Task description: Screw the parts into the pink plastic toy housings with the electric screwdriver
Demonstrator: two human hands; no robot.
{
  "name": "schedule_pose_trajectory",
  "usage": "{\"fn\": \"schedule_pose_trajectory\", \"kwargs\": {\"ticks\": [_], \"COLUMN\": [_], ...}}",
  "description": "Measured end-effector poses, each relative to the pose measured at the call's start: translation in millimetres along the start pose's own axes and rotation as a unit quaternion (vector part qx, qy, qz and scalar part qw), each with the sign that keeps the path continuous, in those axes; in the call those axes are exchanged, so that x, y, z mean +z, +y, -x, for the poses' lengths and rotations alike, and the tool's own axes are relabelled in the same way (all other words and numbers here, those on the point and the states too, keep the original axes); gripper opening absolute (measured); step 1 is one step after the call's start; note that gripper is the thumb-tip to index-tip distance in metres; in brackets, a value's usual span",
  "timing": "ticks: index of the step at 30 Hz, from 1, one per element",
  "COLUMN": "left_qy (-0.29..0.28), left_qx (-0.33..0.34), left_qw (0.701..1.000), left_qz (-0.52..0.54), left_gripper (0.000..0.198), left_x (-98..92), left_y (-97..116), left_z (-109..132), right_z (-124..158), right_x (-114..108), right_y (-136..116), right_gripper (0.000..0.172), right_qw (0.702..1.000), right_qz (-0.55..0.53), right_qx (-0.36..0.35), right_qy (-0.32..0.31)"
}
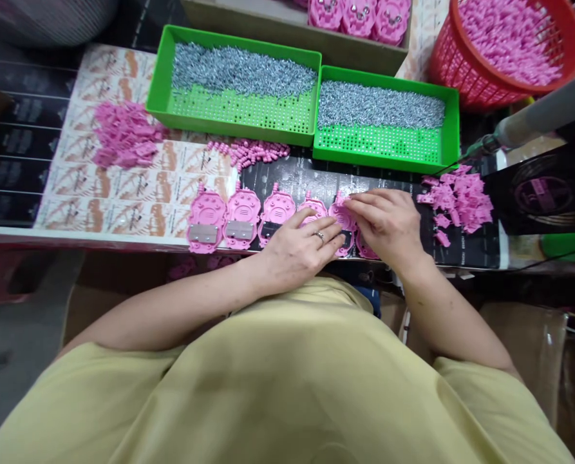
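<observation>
Along the table's front edge stands a row of several pink plastic casings, some with a metal plate in the lower part. My left hand, with a ring on one finger, lies with its fingers stretched over the casings in the middle of the row. My right hand is pinched at the top of a pink casing further right; whatever is between its fingertips is hidden. Another pink casing lies partly under the right hand. Small pink pegs are piled just behind the row.
Two green baskets hold small metal screws. Loose pink parts lie in piles left and right. A red basket of pink pieces, a cardboard box of casings and a hanging tool are around them.
</observation>
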State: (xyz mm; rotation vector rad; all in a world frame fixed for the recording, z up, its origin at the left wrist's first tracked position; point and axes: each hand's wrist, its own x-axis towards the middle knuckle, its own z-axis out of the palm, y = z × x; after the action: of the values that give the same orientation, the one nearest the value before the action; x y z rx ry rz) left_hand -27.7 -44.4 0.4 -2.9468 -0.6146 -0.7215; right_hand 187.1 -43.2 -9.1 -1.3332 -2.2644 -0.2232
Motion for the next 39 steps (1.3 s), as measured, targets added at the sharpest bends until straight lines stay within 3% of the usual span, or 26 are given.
{"fn": "schedule_pose_trajectory", "kwargs": {"ticks": [5, 11, 19, 21, 23, 26, 29, 31, 33, 36, 39], "left_qy": [-0.032, -0.026, -0.004, 0.010, 0.028, 0.033, 0.028, 0.011, -0.018, -0.048, -0.013], "left_qx": [0.019, 0.023, 0.005, -0.001, -0.029, -0.177, -0.350, -0.412, -0.445, -0.465, -0.473], "left_qw": [0.999, 0.999, 1.000, 1.000, 0.999, 0.983, 0.934, 0.905, 0.889, 0.879, 0.879], "left_qz": [-0.019, 0.017, -0.004, 0.013, 0.035, 0.021, -0.069, -0.100, -0.104, -0.096, -0.067], "left_gripper": [0.023, 0.023, 0.027, 0.026, 0.026, 0.029, 0.023, 0.022, 0.030, 0.038, 0.034], "left_x": [7.6, 7.0, 11.8, 7.9, -3.9, -33.5, -60.0, -69.1, -72.4, -73.3, -74.0], "left_y": [1.8, -0.8, 10.2, 4.1, -15.3, -68.3, -130.5, -161.2, -177.4, -181.2, -177.1], "left_z": [2.0, 0.5, -1.5, 1.9, 12.7, 48.3, 94.8, 119.7, 135.2, 144.7, 144.1], "right_z": [-3.7, -16.6, -15.4, -11.8, -10.0, -12.4, -22.1, -31.8, -42.0, -54.9, -64.0], "right_x": [0.5, -12.3, -18.6, -17.0, -15.3, -17.4, -24.0, -27.1, -27.0, -22.2, -15.8], "right_y": [1.1, -5.4, -11.8, -7.1, -1.9, 6.3, 13.3, 13.9, 10.0, 0.1, -10.1], "right_gripper": [0.017, 0.016, 0.017, 0.021, 0.022, 0.017, 0.017, 0.023, 0.023, 0.019, 0.019], "right_qw": [0.998, 0.987, 0.981, 0.983, 0.986, 0.993, 0.997, 0.997, 0.998, 0.995, 0.992], "right_qz": [0.034, 0.114, 0.133, 0.119, 0.110, 0.066, 0.013, 0.000, -0.014, -0.037, -0.043], "right_qx": [-0.029, -0.068, -0.113, -0.107, -0.100, -0.084, -0.069, -0.060, -0.061, -0.097, -0.115], "right_qy": [-0.035, -0.087, -0.085, -0.086, -0.072, -0.047, 0.019, 0.044, 0.031, 0.009, -0.010]}}
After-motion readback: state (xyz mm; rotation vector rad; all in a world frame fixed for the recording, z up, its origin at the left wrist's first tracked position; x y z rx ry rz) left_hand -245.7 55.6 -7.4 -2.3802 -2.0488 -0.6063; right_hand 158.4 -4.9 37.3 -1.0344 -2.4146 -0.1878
